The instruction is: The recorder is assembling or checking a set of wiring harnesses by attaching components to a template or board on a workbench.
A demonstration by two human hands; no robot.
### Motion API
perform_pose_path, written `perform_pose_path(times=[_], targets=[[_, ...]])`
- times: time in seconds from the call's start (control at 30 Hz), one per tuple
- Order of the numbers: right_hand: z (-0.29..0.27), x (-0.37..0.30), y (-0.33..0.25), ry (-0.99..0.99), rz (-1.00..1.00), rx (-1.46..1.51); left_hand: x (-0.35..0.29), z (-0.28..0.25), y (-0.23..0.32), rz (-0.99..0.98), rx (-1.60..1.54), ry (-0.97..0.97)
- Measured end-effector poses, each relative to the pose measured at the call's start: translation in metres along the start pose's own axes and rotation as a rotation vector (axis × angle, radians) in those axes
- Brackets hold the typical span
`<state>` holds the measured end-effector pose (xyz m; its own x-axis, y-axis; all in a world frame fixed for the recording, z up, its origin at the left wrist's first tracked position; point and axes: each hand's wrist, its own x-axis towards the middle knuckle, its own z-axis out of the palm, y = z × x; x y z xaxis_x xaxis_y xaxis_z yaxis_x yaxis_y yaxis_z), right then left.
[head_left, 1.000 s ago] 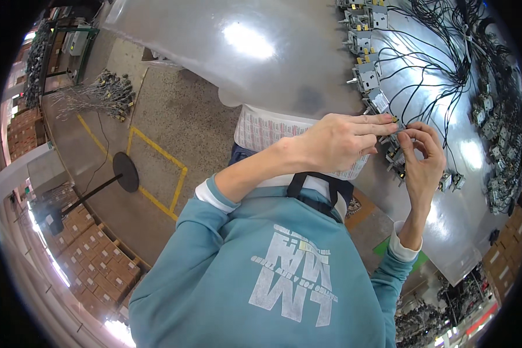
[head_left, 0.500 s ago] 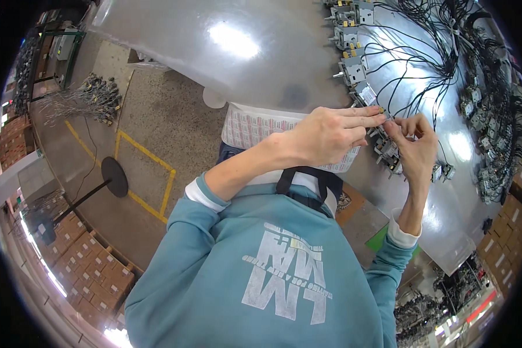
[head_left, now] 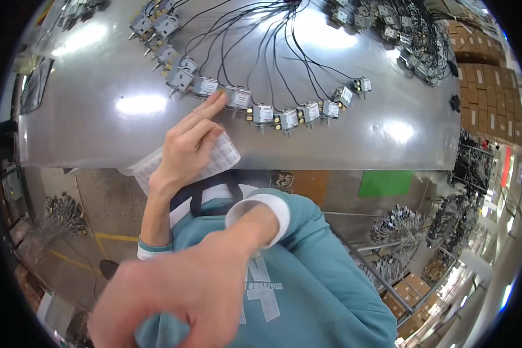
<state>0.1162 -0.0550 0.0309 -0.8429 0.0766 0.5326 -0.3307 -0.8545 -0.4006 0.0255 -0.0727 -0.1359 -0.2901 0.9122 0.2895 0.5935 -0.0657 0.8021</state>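
- Metal control unit (head_left: 238,98): small grey box, a shaft projecting toward the table's near edge; lies on the steel tabletop (head_left: 98,139), in a curved row with similar units (head_left: 263,113).
- Black leads (head_left: 275,64) fan from the row to a bundle at the far side; yellow terminals (head_left: 250,115) show on several neighbours.
- Left hand (head_left: 188,145): fingers extended, tips touching the unit's left end; not clenched round it.
- Right hand (head_left: 180,284): raised close to the camera, blurred, fingers curled; cannot tell whether it grasps anything.
- Unit label: white rectangle on the upper face, fine dark print, too small to read.
- Label sheet (head_left: 223,156): white, rows of small reddish print, illegible; partly under the left hand.
- Teal sweatshirt (head_left: 319,261): white lettering, upside down, partly covered by the right arm.
- Stacked cartons (head_left: 484,107), right: brown, white labels, illegible.
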Motion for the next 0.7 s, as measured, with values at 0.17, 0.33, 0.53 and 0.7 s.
perform_pose_path(times=[0.17,0.33,0.53,0.7], targets=[[0.007,0.008,-0.013,-0.158,0.02,0.415,0.0,-0.005,-0.006,0.029,0.065,0.011],[-0.014,0.003,-0.033,-0.277,0.172,0.428,0.008,0.0,0.0,0.015,0.029,-0.023],[0.009,-0.002,-0.039,-0.186,0.091,0.725,0.01,0.006,0.006,0.001,0.038,-0.008],[0.002,-0.001,-0.03,-0.253,0.087,0.778,0.008,0.002,0.006,0.013,0.053,-0.017]])
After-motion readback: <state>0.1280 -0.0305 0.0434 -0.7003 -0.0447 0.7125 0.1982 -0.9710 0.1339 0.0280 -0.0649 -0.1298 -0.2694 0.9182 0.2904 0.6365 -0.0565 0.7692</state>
